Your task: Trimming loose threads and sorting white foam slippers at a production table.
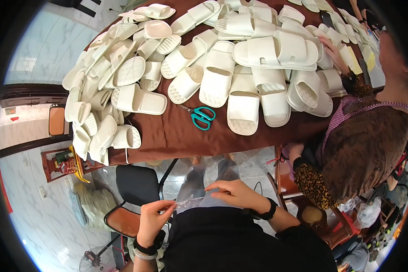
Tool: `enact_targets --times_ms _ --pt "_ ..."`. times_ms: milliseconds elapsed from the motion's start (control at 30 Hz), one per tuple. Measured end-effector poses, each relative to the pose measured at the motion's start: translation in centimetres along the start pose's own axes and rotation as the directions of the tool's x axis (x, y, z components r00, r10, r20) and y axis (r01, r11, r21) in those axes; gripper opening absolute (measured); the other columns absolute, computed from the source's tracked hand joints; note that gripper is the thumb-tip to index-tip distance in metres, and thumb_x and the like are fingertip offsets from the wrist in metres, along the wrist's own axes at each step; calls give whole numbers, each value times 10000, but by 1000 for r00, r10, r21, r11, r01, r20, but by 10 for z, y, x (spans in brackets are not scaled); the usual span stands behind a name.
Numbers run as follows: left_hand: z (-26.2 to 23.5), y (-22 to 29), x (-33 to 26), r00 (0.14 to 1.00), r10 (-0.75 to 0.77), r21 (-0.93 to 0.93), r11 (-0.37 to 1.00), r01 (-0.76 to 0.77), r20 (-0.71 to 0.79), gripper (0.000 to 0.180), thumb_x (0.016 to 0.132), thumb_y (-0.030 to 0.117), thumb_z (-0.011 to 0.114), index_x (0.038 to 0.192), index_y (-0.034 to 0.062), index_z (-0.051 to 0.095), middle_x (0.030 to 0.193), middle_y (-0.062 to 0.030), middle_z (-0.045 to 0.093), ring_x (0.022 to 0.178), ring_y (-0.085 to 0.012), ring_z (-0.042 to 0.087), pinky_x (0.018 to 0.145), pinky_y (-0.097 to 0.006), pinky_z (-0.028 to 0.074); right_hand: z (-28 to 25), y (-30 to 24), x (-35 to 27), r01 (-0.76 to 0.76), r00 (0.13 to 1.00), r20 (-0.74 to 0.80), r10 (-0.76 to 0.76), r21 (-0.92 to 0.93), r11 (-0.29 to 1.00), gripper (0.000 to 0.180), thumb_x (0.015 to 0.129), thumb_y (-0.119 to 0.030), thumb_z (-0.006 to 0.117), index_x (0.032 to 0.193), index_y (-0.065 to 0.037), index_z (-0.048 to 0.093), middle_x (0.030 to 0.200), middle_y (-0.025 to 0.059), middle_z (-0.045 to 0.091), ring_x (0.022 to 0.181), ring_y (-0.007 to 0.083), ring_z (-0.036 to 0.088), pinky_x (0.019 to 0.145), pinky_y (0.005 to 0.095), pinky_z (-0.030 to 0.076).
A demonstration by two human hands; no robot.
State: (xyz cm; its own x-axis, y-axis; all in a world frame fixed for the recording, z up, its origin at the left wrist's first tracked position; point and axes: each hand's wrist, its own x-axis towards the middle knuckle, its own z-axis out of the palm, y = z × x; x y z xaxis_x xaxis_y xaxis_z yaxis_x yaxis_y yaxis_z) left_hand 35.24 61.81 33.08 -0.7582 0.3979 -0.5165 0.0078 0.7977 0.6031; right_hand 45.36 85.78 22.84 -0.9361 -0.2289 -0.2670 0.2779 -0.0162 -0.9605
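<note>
Close in front of my black shirt, my left hand (155, 218) pinches a thin, clear plastic strip (189, 202) between thumb and fingertips. At the strip's other end is my right hand (235, 194), its thumb and index finger drawn together on it. The strip is see-through and crumpled, so its exact kind is hard to make out. Beyond my hands, scissors (201, 119) with teal handles lie near the table's front edge, their blades partly under a slipper. Many cream slippers (217, 75) are heaped across the brown-covered table (177, 136).
A co-worker (367, 145) in a patterned brown top sits at the right, one hand (333, 52) among the slippers. A black-backed chair (138, 185) stands left of my legs, with a fan (95, 258) on the floor behind. Another wooden chair (288, 181) is at the right.
</note>
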Motion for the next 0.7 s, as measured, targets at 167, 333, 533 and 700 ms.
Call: enact_targets --times_ms 167,333,533,700 --pt "7 -2 -2 998 -45 -133 990 50 39 121 767 50 705 864 -21 691 743 -80 688 657 -93 638 604 -210 493 2 3 6 -5 1000 7 5 -27 1000 283 872 -199 584 1138 -102 573 738 72 606 618 198 573 582 292 435" --pt "14 -7 -6 992 -73 -208 974 93 100 129 771 54 708 873 -24 691 742 -68 688 672 -86 634 618 -205 493 19 5 16 81 995 48 -82 27 996 291 879 -222 571 1135 -84 566 786 58 611 661 163 587 619 291 444" --pt "15 -25 -11 969 -174 -391 891 231 176 163 800 -10 675 946 -71 637 836 -108 682 773 -127 650 699 -215 514 20 -17 18 -80 977 203 61 88 993 313 874 -275 590 1118 -80 575 826 41 601 638 170 554 596 303 427" --pt "15 -27 -13 960 -165 -522 811 262 226 165 799 -23 668 954 -66 631 880 -121 679 812 -140 651 740 -237 523 42 6 26 136 978 156 -139 32 990 230 874 -236 601 1019 -58 618 794 41 581 620 152 509 578 279 404"
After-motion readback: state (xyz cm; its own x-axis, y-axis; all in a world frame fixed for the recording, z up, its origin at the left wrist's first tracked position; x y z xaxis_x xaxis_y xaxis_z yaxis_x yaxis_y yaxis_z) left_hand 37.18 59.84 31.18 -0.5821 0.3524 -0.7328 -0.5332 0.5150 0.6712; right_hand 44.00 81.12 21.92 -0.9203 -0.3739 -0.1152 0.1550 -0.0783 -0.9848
